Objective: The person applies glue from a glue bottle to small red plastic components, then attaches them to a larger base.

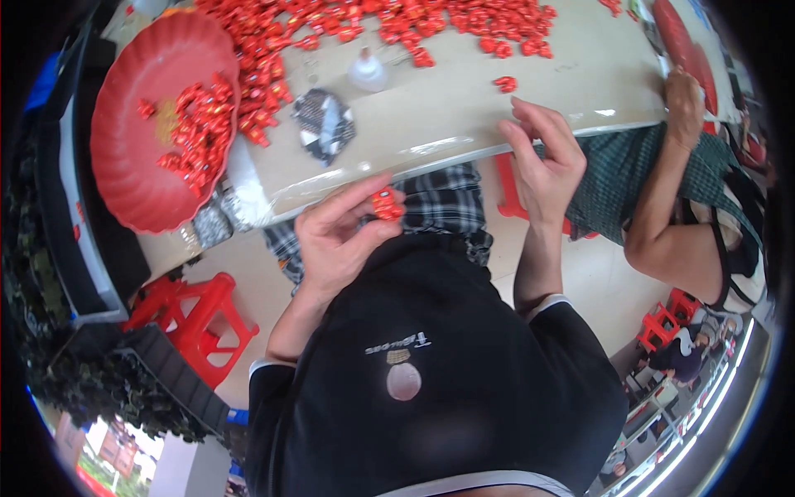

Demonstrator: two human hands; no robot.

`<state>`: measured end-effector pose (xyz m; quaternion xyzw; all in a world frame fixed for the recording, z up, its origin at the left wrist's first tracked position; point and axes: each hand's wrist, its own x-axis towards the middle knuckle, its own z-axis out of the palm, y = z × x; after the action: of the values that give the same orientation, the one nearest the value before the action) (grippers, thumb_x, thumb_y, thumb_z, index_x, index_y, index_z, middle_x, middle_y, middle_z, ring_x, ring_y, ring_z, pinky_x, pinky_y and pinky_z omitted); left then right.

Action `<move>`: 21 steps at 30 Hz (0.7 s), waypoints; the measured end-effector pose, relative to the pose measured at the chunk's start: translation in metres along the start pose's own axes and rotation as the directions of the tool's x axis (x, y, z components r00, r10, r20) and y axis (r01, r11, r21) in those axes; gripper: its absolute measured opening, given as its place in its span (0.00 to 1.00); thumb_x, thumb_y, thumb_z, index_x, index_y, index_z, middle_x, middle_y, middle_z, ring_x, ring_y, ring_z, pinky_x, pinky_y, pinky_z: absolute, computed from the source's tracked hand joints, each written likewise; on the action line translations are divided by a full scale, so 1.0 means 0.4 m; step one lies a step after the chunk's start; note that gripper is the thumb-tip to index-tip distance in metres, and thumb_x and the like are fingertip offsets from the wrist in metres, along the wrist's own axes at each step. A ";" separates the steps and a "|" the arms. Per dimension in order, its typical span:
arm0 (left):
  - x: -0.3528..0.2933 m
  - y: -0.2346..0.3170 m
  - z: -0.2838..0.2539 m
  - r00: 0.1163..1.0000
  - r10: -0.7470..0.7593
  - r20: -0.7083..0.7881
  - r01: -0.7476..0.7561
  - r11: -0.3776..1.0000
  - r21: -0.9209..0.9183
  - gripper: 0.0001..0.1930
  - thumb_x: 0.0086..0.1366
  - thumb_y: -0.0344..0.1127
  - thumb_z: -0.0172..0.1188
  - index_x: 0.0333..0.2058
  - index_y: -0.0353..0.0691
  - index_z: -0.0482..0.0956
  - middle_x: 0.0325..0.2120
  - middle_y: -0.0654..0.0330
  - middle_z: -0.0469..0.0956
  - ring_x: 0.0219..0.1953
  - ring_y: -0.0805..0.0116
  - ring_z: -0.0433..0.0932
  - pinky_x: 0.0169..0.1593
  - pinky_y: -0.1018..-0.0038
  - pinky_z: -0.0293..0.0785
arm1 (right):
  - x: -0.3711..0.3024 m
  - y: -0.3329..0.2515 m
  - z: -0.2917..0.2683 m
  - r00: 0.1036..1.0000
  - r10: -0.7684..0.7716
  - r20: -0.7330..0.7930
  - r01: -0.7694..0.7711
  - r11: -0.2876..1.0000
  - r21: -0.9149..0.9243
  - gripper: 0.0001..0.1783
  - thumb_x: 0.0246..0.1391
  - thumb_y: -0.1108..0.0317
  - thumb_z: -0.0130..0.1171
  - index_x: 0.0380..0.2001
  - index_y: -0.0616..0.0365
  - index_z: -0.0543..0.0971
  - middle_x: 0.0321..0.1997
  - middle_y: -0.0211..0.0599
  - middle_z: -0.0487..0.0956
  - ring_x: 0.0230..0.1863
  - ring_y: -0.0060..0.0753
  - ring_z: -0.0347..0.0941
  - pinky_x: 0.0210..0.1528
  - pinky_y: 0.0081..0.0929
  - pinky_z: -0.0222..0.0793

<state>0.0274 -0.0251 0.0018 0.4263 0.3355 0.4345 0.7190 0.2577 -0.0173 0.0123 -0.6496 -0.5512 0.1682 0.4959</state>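
Between the thumb and fingers of my left hand [335, 236] is a small red figurine [386, 205] with yellow and pale marks, held just off the table's near edge. My right hand [545, 161] is raised over the same edge, its thumb and forefinger apart and nothing visible between them. Just beyond those fingertips, a single red figurine [505, 84] lies on the tabletop. A large heap of similar red figurines [414, 21] spreads along the far side of the table. More of them sit in a red scalloped basin [116, 141] at the left.
A white squeeze bottle [367, 73] and a patterned cloth bundle [324, 124] stand on the table [447, 108]. To the right sits a co-worker, whose hand [685, 103] touches a long red object [675, 37]. Red plastic stools [203, 311] are on the floor at left.
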 end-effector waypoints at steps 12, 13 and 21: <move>-0.007 -0.006 -0.006 1.000 0.018 -0.014 -0.018 1.000 -0.018 0.25 0.48 0.25 0.64 0.46 0.27 0.68 0.37 0.51 0.74 0.40 0.65 0.75 0.42 0.74 0.73 | 0.069 0.035 0.000 0.990 0.132 0.053 -0.118 0.968 -0.220 0.16 0.42 0.74 0.60 0.39 0.59 0.76 0.33 0.34 0.74 0.27 0.20 0.68 0.29 0.18 0.65; -0.008 -0.006 -0.007 1.000 0.022 -0.012 -0.022 1.000 -0.016 0.25 0.48 0.25 0.64 0.46 0.27 0.68 0.37 0.51 0.74 0.40 0.65 0.75 0.42 0.74 0.73 | 0.068 0.030 -0.003 0.981 0.179 0.075 -0.175 0.983 -0.058 0.15 0.44 0.75 0.59 0.39 0.60 0.76 0.31 0.33 0.74 0.29 0.18 0.68 0.30 0.16 0.64; -0.003 -0.005 -0.002 1.000 0.029 -0.011 -0.030 0.999 -0.027 0.25 0.48 0.25 0.64 0.46 0.26 0.67 0.36 0.50 0.74 0.40 0.64 0.75 0.42 0.74 0.74 | 0.029 -0.019 -0.013 0.935 0.227 0.271 -0.346 0.744 0.572 0.15 0.48 0.77 0.56 0.42 0.65 0.73 0.32 0.28 0.74 0.32 0.14 0.66 0.34 0.12 0.62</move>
<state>0.0269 -0.0265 0.0000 0.4191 0.3271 0.4519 0.7164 0.2613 -0.0102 0.0246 -0.5129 -0.4034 0.4707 0.5938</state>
